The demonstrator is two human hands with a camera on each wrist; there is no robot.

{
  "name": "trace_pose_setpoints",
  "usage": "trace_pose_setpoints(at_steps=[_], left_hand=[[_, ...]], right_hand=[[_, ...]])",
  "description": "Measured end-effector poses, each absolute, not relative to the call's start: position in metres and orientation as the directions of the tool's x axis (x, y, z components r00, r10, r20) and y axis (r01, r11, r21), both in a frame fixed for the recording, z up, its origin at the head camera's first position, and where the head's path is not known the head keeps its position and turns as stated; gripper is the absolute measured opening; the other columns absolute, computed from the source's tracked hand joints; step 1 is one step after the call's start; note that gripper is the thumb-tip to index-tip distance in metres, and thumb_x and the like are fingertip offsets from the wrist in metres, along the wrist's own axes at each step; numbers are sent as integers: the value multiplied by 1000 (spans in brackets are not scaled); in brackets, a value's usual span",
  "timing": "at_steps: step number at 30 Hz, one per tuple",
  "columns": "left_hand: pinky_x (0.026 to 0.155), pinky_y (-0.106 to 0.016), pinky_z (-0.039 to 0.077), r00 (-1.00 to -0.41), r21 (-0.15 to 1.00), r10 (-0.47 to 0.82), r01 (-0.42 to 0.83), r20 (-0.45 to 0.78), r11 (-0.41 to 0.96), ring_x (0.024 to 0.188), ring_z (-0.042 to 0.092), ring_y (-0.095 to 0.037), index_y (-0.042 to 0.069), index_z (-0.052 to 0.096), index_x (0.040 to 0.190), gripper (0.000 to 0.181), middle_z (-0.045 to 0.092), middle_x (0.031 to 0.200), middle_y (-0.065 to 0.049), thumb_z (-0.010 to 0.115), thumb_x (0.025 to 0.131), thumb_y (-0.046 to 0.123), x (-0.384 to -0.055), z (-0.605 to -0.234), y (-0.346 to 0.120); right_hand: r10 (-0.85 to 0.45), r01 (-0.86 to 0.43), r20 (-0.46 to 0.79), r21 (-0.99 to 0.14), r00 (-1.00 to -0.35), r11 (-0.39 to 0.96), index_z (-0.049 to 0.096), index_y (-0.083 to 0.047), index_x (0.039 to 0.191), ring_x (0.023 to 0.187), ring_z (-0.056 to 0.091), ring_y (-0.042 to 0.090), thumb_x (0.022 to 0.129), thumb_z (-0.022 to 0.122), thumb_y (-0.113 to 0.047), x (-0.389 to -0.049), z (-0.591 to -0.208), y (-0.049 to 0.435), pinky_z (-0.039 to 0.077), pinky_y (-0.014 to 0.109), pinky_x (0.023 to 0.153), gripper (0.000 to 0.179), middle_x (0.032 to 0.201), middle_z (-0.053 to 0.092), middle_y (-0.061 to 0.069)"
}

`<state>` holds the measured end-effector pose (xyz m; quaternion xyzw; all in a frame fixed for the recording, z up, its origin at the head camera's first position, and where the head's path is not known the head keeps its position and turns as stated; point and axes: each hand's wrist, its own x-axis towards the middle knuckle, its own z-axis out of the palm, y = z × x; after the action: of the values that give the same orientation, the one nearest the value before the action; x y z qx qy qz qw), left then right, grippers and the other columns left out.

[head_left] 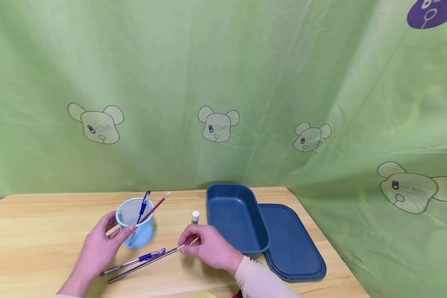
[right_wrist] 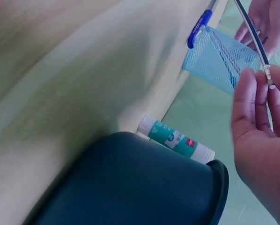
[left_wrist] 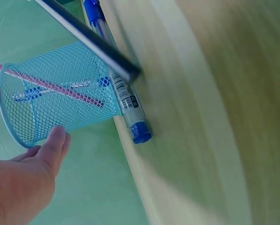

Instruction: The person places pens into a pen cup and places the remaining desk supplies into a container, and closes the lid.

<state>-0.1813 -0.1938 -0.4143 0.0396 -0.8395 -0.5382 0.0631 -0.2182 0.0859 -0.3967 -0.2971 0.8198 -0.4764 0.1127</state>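
Note:
My left hand (head_left: 100,244) holds a light blue mesh pen cup (head_left: 143,235), thumb at the near rim and fingers on its left side. Inside the cup lean a blue pen (head_left: 144,205) and a red pencil (head_left: 158,203) with a white eraser end. Between thumb and fingers, my right hand (head_left: 210,246) pinches the eraser end of a dark striped pencil (head_left: 145,263); in the left wrist view its other end shows above the tabletop. Another blue pen (left_wrist: 130,105) lies on the table beside the cup, close to that pencil.
A white-capped glue stick (right_wrist: 173,138) stands behind my right hand. To the right are a dark blue open box (head_left: 234,213) and its lid (head_left: 294,248), partly under the box. A green curtain (head_left: 223,165) hangs behind the wooden table (head_left: 30,231). Red and yellowish things peek in at the bottom edge.

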Motion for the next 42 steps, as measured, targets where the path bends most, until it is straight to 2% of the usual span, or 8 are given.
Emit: trace_pose_setpoints(at_steps=[6,10,18,32,42], left_hand=[[100,-42,43,-990,910,-132,-2,58,415,131,40,-47,-7,24,149,91,33,147,-34,67,91,48,-180,-413,-194],[101,-42,43,-990,910,-131,-8,52,415,132,39,-46,-7,25,149,90,33,147,-33,66,91,49,-181,-413,-194],[101,-41,43,-990,907,-133,-17,44,421,131,40,-46,-7,25,149,91,33,147,-34,66,91,50,-181,-414,-195],[103,-44,42,-992,903,-119,-6,50,430,132,39,-46,-7,25,149,90,33,147,-33,66,91,49,-182,-414,-194],[103,-44,41,-989,892,-122,19,82,451,132,39,-47,-8,26,149,89,35,145,-34,65,92,49,-183,-415,-194]], right_hand=[[-558,-301,138,-930,-818,212,70,-5,93,84,63,15,86,73,-2,-223,-391,86,57,24,76,8,90,66,4],[-541,-258,158,-959,-826,114,68,1,96,85,64,16,85,73,-1,-225,-390,86,56,24,76,12,93,66,9],[-524,-74,142,-986,-840,-149,57,14,103,83,67,19,86,65,12,-227,-390,83,58,40,85,19,92,64,12],[-450,-136,218,-969,-866,-207,56,14,104,82,68,19,86,66,11,-232,-371,80,59,38,82,21,91,65,14],[-403,-191,273,-954,-873,-233,57,12,105,83,68,20,87,66,11,-240,-353,77,59,42,84,20,91,65,14]])
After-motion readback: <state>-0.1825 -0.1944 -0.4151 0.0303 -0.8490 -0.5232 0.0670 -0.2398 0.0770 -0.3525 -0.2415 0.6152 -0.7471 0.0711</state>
